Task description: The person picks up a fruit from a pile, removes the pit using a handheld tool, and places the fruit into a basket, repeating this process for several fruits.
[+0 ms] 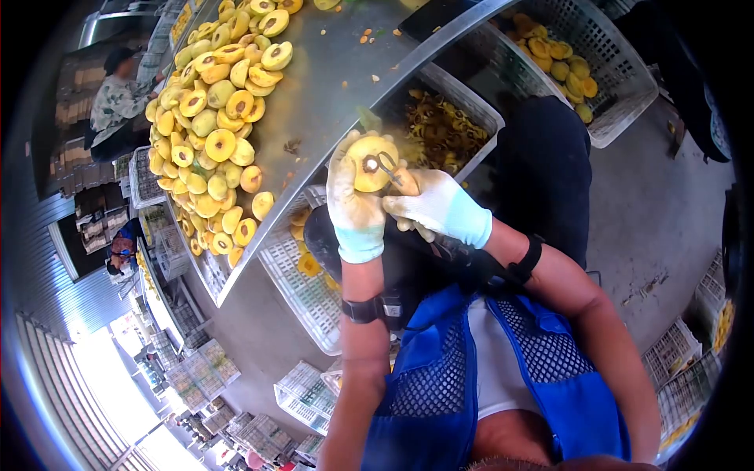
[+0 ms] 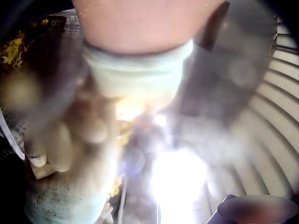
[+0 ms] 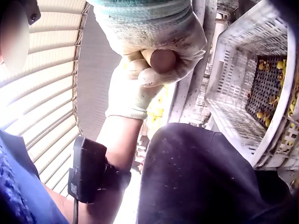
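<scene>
Here the left hand (image 1: 355, 196) is clamping a halved yellow fruit (image 1: 367, 174), its cut face and brown stone turned up, just beside the sloping metal table (image 1: 330, 74). The right hand (image 1: 440, 206) is gripping a wooden handle (image 1: 404, 182), with the metal loop (image 1: 386, 163) at its end sitting over the stone, and the two gloves are working close together!

This fruit is looking light, its flesh firm but likely giving and bruising under a hard squeeze, while the wet cut face is probably turning slick against the glove. The rounded skin side is offering the best hold, fingers cupping it from beneath and around the rim, leaving the middle free; the stiff tool is asking for a grip well down the wood.

Over to the views: the head camera is giving us fruit, stone and loop all at once, plus the heaped halves (image 1: 220, 144). The right wrist camera is missing that cut face but catching the round butt (image 3: 163, 60) of the handle poking from the curled glove, and a perforated crate (image 3: 231, 70) nearby. The left wrist camera is blurring badly, showing the right hand's folded fingers (image 2: 58, 147), yet hiding the left fingertips, so their exact placing there is staying impossible to tell
</scene>
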### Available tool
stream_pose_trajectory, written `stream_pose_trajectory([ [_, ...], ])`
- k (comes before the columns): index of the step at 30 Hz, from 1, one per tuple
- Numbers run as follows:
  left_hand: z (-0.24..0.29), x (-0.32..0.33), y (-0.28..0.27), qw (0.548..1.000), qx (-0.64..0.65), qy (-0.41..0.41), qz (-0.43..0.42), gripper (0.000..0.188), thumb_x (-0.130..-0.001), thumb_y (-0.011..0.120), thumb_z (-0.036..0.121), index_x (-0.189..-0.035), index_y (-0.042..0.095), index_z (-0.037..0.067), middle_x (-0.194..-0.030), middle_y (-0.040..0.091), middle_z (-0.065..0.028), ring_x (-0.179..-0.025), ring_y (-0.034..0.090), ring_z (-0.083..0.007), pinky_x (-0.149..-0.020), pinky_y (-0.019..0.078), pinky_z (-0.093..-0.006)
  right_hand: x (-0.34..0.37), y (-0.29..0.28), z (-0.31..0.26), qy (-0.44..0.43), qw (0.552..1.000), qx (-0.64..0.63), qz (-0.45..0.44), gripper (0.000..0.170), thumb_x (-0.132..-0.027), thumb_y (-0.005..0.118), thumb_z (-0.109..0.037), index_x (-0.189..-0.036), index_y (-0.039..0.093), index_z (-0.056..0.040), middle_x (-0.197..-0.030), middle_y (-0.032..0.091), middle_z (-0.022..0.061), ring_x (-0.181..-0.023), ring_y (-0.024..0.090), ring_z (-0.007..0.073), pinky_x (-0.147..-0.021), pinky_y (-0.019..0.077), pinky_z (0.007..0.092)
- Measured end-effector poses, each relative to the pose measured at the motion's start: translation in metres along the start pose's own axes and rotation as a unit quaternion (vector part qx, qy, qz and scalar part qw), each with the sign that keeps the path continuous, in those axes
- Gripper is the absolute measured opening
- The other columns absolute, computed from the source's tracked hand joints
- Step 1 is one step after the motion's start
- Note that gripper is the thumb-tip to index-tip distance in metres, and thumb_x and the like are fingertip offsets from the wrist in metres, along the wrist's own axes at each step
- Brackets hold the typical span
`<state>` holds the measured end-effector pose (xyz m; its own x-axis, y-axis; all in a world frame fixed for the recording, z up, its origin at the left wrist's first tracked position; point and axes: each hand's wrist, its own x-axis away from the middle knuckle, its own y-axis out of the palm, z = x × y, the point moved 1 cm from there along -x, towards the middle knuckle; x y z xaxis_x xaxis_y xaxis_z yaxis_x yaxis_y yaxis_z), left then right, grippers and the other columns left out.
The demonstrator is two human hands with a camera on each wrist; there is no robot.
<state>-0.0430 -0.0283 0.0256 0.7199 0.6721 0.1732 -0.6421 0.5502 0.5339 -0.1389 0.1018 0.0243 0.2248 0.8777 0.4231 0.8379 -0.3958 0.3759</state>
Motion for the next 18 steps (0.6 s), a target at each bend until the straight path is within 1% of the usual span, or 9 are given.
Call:
stream_pose_trajectory([
  [2, -0.003, 0.002, 0.004, 0.999, -0.041, 0.025, -0.002, 0.055, -0.106, 0.058, 0.034, -0.149, 0.043, 0.002, -0.138, 0.059, -0.0226, -0.124, 0.063, -0.0413, -0.097, 0.0598, -0.0564, -0.002, 0.001, 0.000, -0.003, 1.000, 0.023, 0.012, 0.023, -0.097, 0.069, -0.025, -0.096, 0.065, -0.0028, -0.069, 0.068, 0.0047, -0.043, 0.058, 0.0114, -0.041, 0.0445, 0.0254],
  [3, -0.003, 0.003, 0.007, 0.998, -0.053, 0.033, -0.009, 0.058, -0.104, 0.063, 0.030, -0.150, 0.041, 0.002, -0.136, 0.059, -0.0211, -0.119, 0.065, -0.0393, -0.098, 0.0602, -0.0539, -0.002, 0.001, 0.002, -0.006, 1.000, 0.016, 0.011, 0.023, -0.097, 0.069, -0.025, -0.095, 0.064, -0.0029, -0.068, 0.067, 0.0047, -0.042, 0.058, 0.0118, -0.040, 0.0443, 0.0257],
  [6, -0.007, 0.007, 0.018, 0.984, -0.165, 0.073, -0.008, 0.060, -0.102, 0.066, 0.025, -0.150, 0.040, 0.001, -0.136, 0.058, -0.0194, -0.115, 0.067, -0.0356, -0.097, 0.0611, -0.0487, -0.001, 0.000, 0.003, 0.000, 1.000, -0.002, 0.001, 0.025, -0.098, 0.067, -0.026, -0.090, 0.063, -0.0028, -0.066, 0.065, 0.0049, -0.040, 0.057, 0.0131, -0.037, 0.0435, 0.0266],
  [7, -0.007, 0.006, 0.014, 0.973, -0.222, 0.061, 0.000, 0.064, -0.097, 0.070, 0.013, -0.151, 0.039, 0.000, -0.136, 0.056, -0.0176, -0.114, 0.067, -0.0322, -0.096, 0.0615, -0.0444, 0.002, -0.001, 0.000, 0.012, 1.000, -0.006, -0.008, 0.026, -0.098, 0.067, -0.026, -0.087, 0.063, -0.0025, -0.065, 0.065, 0.0050, -0.040, 0.057, 0.0134, -0.036, 0.0431, 0.0269],
  [10, -0.013, 0.011, 0.018, 0.951, -0.289, 0.111, -0.024, 0.068, -0.092, 0.071, 0.003, -0.151, 0.038, 0.000, -0.137, 0.055, -0.0165, -0.114, 0.067, -0.0309, -0.097, 0.0611, -0.0441, -0.003, -0.009, 0.014, 0.007, 0.998, -0.035, -0.056, 0.032, -0.098, 0.068, -0.027, -0.080, 0.060, -0.0015, -0.062, 0.063, 0.0059, -0.038, 0.057, 0.0147, -0.033, 0.0420, 0.0279],
  [11, -0.011, 0.013, 0.015, 0.940, -0.326, 0.096, -0.028, 0.073, -0.087, 0.073, -0.003, -0.151, 0.038, 0.000, -0.136, 0.054, -0.0174, -0.114, 0.067, -0.0308, -0.100, 0.0605, -0.0447, -0.005, -0.012, 0.022, -0.001, 0.996, -0.048, -0.075, 0.035, -0.098, 0.068, -0.028, -0.078, 0.060, -0.0012, -0.062, 0.063, 0.0063, -0.037, 0.057, 0.0151, -0.033, 0.0416, 0.0282],
  [14, -0.016, 0.014, 0.012, 0.922, -0.348, 0.170, -0.028, 0.075, -0.087, 0.074, -0.003, -0.151, 0.037, 0.000, -0.136, 0.054, -0.0190, -0.111, 0.068, -0.0313, -0.099, 0.0604, -0.0444, 0.001, -0.016, 0.010, 0.015, 0.987, -0.084, -0.137, 0.034, -0.096, 0.067, -0.025, -0.076, 0.059, 0.0008, -0.061, 0.063, 0.0076, -0.039, 0.060, 0.0172, -0.034, 0.0436, 0.0286],
  [17, -0.019, 0.019, 0.017, 0.935, -0.306, 0.177, -0.010, 0.073, -0.087, 0.073, -0.001, -0.150, 0.037, 0.000, -0.135, 0.055, -0.0200, -0.109, 0.069, -0.0308, -0.097, 0.0609, -0.0439, 0.003, -0.010, 0.003, 0.036, 0.995, 0.032, -0.083, 0.028, -0.094, 0.064, -0.022, -0.080, 0.061, 0.0018, -0.062, 0.064, 0.0084, -0.041, 0.062, 0.0194, -0.036, 0.0466, 0.0298],
  [18, -0.018, 0.022, 0.018, 0.942, -0.300, 0.150, 0.001, 0.072, -0.087, 0.072, -0.001, -0.150, 0.037, 0.000, -0.134, 0.056, -0.0198, -0.109, 0.069, -0.0305, -0.097, 0.0610, -0.0435, 0.004, -0.008, 0.000, 0.033, 0.996, 0.051, -0.070, 0.026, -0.093, 0.063, -0.021, -0.082, 0.062, 0.0020, -0.063, 0.065, 0.0090, -0.042, 0.063, 0.0201, -0.037, 0.0481, 0.0305],
])
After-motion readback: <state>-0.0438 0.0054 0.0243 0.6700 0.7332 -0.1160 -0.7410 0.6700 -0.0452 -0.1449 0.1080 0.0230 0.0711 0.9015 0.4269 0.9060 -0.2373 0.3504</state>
